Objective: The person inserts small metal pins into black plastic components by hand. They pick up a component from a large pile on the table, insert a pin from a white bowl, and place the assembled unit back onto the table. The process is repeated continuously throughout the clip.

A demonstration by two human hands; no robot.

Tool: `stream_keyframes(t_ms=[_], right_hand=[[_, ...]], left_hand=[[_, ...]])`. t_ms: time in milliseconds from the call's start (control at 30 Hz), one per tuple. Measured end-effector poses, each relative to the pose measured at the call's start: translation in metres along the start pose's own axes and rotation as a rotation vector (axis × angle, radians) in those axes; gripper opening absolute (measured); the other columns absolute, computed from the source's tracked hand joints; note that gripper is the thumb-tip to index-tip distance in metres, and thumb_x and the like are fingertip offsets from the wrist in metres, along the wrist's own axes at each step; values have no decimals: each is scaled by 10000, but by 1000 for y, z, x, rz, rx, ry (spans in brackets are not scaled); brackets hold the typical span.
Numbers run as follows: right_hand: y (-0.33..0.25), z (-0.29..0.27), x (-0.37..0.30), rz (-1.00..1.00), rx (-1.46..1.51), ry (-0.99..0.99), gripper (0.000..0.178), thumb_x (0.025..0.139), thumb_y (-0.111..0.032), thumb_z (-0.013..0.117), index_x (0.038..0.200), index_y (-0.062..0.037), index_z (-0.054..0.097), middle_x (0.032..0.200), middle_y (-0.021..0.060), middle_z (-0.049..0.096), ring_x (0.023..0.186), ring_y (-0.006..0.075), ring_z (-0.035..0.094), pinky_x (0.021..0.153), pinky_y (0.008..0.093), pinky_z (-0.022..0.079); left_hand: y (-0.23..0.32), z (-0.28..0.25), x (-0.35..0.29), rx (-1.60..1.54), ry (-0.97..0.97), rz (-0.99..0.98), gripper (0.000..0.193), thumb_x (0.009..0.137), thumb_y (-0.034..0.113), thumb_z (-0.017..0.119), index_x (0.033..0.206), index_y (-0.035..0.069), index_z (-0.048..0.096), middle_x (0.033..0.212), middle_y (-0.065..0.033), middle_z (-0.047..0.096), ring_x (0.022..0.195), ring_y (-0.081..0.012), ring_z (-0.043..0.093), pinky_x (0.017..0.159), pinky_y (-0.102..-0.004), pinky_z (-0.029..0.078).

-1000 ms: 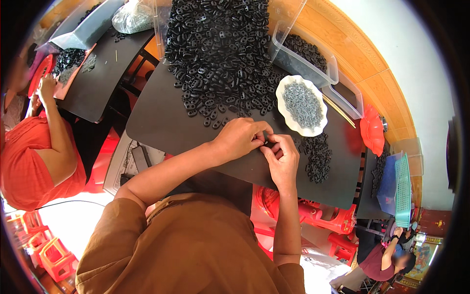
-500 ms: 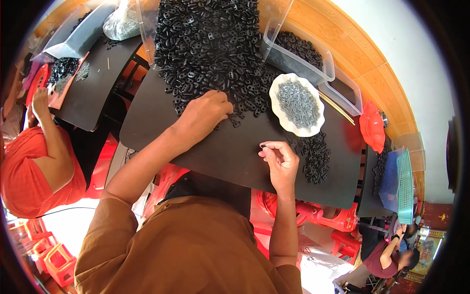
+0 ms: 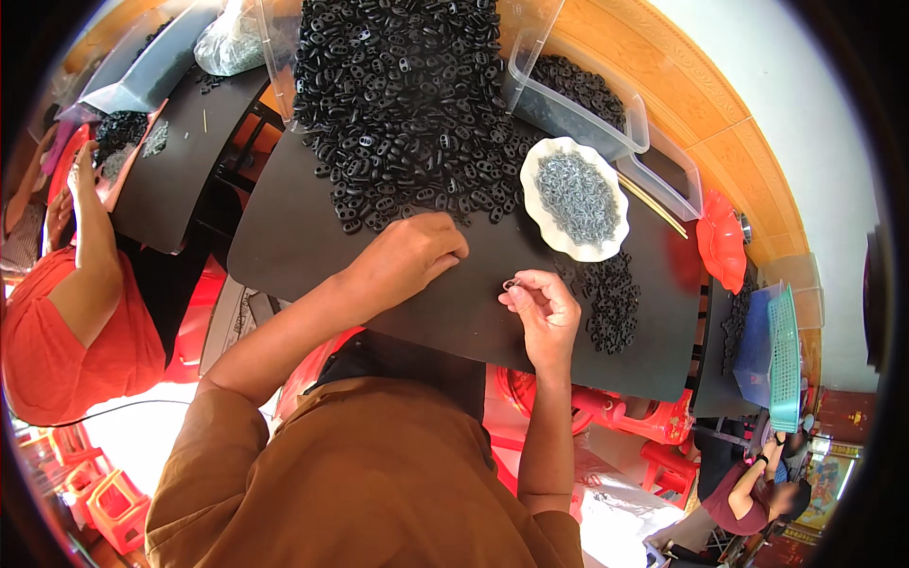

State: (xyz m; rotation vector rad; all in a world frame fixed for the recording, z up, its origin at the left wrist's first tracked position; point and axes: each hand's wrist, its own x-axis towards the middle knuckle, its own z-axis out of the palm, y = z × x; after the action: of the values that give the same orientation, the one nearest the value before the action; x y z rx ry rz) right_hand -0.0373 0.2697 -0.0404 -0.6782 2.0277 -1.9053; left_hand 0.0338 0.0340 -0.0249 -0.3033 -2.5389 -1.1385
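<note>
Right hand [image 3: 543,308] pinches small piece [image 3: 510,284], near side of white bowl [image 3: 531,194]. Left hand [image 3: 412,251] curled at near edge of black pile [image 3: 407,114]; can't tell contents.

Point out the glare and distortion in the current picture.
Head view: the floor at lower left washes out to white; head view: small glints dot the black pieces; head view: the orange tiling bows in a curve, with black corners around the picture.

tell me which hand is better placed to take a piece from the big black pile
Probably the left hand: it is by the near edge of the big black pile, while the right hand is farther off, pinching a small item.
</note>
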Motion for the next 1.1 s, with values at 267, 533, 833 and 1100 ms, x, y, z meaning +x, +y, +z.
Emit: stream_keyframes(t_ms=[267,533,833,1100], right_hand=[[-4,17,-2,-109,-192,15,116,868,41,712,980,29,686,875,86,714,742,132,704,655,243,552],[-11,24,2,-144,-324,9,103,821,10,755,904,-14,701,821,54,714,636,93,629,545,237,467],[-14,24,5,-154,-392,-18,106,793,7,770,857,-32,697,783,37,691,613,93,604,511,248,413],[-14,27,7,-198,-448,-14,131,784,9,778,849,-35,673,762,35,673,616,96,603,517,254,415]], left_hand=[[10,-2,-4,-327,-46,-260,162,871,6,705,1033,16,697,895,-63,695,791,-159,669,721,-285,539],[1,16,-1,-909,-37,-559,181,916,22,682,1094,-5,706,949,-65,716,850,-108,671,793,-265,568],[3,16,1,-837,-87,-524,165,908,27,695,1068,-7,715,952,-66,730,846,-105,674,789,-266,562],[9,17,1,-687,-67,-432,140,893,17,706,1028,-9,730,907,-66,739,836,-97,678,777,-266,556]])
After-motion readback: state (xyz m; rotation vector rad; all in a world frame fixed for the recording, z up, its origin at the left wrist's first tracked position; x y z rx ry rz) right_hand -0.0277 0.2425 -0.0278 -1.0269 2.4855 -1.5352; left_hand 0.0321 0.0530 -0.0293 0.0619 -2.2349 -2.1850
